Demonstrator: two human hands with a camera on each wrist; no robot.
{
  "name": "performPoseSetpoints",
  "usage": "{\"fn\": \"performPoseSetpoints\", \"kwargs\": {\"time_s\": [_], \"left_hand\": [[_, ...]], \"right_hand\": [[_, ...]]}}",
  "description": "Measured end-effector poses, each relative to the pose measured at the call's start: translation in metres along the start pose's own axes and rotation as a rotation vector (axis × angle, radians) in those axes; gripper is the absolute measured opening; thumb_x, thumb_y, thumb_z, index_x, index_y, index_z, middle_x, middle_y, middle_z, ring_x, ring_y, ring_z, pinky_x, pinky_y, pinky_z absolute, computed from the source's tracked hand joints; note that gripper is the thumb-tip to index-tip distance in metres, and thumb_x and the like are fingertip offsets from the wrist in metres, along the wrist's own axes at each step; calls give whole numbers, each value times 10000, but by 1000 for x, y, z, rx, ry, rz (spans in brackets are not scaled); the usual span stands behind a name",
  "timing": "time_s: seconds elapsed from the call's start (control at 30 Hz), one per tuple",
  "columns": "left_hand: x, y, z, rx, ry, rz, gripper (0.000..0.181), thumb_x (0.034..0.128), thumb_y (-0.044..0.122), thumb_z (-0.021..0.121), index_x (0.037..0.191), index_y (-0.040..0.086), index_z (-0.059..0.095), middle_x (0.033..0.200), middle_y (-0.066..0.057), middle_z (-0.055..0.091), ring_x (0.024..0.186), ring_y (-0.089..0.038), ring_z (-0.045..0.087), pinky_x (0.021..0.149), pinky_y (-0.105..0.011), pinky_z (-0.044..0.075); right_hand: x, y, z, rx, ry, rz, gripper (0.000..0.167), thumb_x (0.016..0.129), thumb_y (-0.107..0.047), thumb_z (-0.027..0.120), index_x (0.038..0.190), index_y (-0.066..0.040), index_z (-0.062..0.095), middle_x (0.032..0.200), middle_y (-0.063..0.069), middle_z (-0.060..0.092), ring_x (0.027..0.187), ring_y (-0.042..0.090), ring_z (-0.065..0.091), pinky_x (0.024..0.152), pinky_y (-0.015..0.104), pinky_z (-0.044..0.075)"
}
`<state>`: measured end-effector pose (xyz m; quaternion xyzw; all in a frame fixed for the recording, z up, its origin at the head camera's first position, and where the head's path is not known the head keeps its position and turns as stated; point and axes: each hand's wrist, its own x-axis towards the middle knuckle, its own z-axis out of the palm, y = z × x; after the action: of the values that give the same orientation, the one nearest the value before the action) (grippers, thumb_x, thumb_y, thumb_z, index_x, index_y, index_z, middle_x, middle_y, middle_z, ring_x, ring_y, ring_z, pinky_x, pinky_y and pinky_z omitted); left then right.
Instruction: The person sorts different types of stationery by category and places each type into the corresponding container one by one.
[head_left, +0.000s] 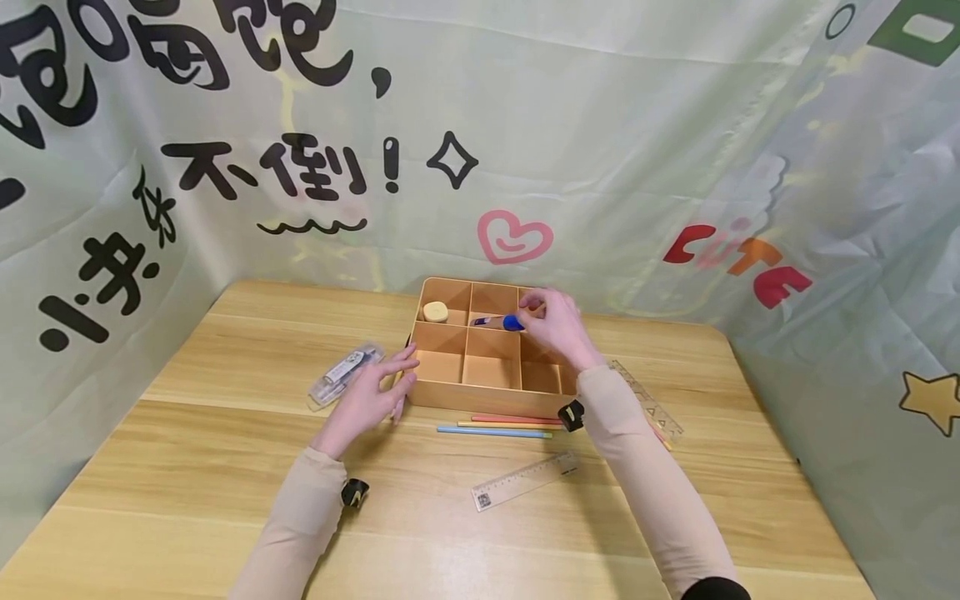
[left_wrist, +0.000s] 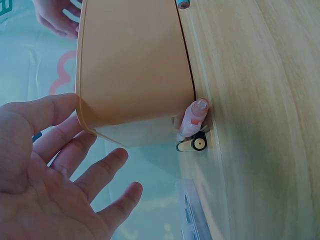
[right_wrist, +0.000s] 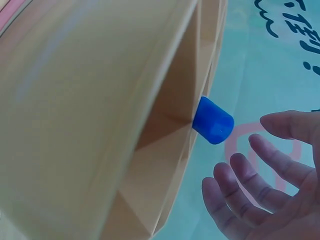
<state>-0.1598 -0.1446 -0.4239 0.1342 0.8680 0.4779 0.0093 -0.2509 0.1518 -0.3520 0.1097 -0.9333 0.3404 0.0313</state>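
An orange divided box (head_left: 480, 398) stands at the middle of the table. At its left end is my left hand (head_left: 367, 396), its fingers loosely spread; in the left wrist view the thumb touches the box rim (left_wrist: 86, 75). A clear tube with a blue cap (head_left: 512, 322), like a glue bottle, leans in the back middle compartment. My right hand (head_left: 557, 325) is over the back right of the box. In the right wrist view its relaxed fingers stand apart from the blue cap (right_wrist: 214, 121). A round cream object (head_left: 435, 312) sits in the back left compartment.
Several coloured pencils (head_left: 495, 433) lie before the box, with a clear ruler (head_left: 525, 481) nearer. Another ruler (head_left: 647, 398) lies to the right. At the left are a transparent case (head_left: 345, 375) and a pink pen-like item (left_wrist: 192, 120). A printed cloth (head_left: 615, 167) hangs behind.
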Motion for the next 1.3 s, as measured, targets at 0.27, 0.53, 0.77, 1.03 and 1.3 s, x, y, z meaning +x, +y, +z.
{"fn": "performPoseSetpoints", "kwargs": {"time_s": [0.27,0.53,0.77,1.03,1.3], "left_hand": [[-1,2,0,13,-4,-19,385,1040,200,559,1368,2,600,1605,-53,410,483,-313,605,779,-386,504],[-1,2,0,-12,-18,-23,390,1043,190,552,1377,-8,588,1612,-63,398,517,-347,631,679,-284,467],[-1,1,0,7,-7,-8,397,1042,197,553,1377,-15,583,1609,-72,399,491,-325,615,803,-369,482],[0,0,1,39,9,9,376,1035,185,566,1348,-20,609,1593,-81,423,585,-204,540,1085,-529,395],[-1,-1,0,48,0,21,377,1039,184,559,1353,-21,604,1595,-90,419,460,-232,532,701,-344,504]], "right_hand": [[-12,0,-7,8,36,-14,222,945,-229,660,1089,-69,712,1082,122,725,902,273,656,775,325,484],[-23,1,-10,36,59,-76,211,934,-190,662,1076,-41,710,1097,156,709,904,304,663,755,309,471],[-37,-2,-16,98,50,-83,227,944,-171,664,1117,-28,698,1119,155,694,933,307,653,757,305,472],[-53,2,-21,167,47,-93,200,959,-153,658,1117,-36,695,1115,170,675,942,302,642,746,312,519],[-70,13,-27,197,51,-109,200,963,-117,659,1129,-9,689,1128,197,671,973,323,657,808,351,545]]}}
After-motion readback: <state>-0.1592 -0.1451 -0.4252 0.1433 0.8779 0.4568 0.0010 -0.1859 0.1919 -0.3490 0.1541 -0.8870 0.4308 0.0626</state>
